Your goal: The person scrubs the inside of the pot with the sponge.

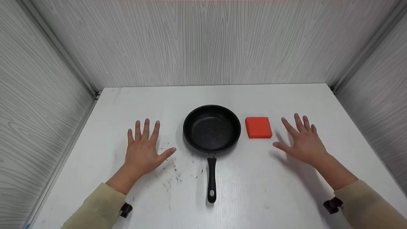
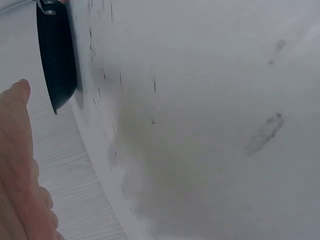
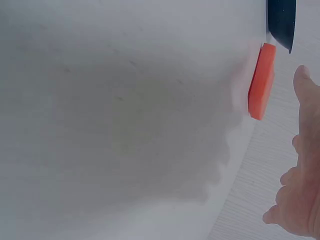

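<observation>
Grey-white wood-grain panels enclose a pale bench at the left, the back and the right. Starting from the left, a light beige sleeve comes in at the lower edge, with a small black device at its cuff. From it reaches the left hand, back upward, fingers straight and spread, thumb held out toward the middle. It grips nothing; the left wrist view shows it raised clear of the bench. Just right of this hand, small dark marks are scattered on the white surface.

Next, near the middle, sits a black frying pan, upright and with its inside showing. Its black handle points straight toward the person and has a pale oval near the end. The left hand's thumb is the part nearest the pan, and the two are apart.

Just beside the pan on its right lies a flat, square red block, a narrow gap between them. Farther right, the right hand hangs above the bench, fingers fanned and holding nothing, its thumb and forefinger near the block but not touching it. Behind that hand, a second beige sleeve carries another black device.
</observation>
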A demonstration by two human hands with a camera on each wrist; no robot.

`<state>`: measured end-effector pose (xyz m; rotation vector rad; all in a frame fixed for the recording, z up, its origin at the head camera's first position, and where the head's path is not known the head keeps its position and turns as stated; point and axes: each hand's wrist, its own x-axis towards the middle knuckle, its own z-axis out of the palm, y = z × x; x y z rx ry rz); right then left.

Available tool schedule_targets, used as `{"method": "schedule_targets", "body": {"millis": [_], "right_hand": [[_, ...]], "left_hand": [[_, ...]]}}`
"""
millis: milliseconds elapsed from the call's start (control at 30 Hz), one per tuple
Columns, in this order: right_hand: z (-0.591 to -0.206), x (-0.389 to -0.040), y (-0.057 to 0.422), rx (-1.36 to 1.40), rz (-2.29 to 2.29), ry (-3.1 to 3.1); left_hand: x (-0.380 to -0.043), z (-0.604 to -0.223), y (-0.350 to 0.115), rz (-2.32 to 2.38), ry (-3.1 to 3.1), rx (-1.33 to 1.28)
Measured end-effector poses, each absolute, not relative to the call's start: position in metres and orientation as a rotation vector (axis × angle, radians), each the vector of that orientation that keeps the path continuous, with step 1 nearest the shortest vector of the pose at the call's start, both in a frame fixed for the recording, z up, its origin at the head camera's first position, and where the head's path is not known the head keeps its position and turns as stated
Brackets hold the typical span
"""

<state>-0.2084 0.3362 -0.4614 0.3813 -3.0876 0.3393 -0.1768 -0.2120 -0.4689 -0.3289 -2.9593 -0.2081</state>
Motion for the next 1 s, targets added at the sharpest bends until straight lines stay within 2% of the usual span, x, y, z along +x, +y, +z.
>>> {"method": "schedule_targets", "body": {"millis": [467, 1000], "right_hand": [[-0.455, -0.237, 0.321, 0.522, 0.447, -3.092], [-0.464, -0.273, 0.298, 0.762, 0.697, -3.061]], "left_hand": [[-0.159, -0.465, -0.172, -0.547, -2.905, -0.424], [-0.136, -0.457, -0.133, -1.315, -2.766, -0.524]]}}
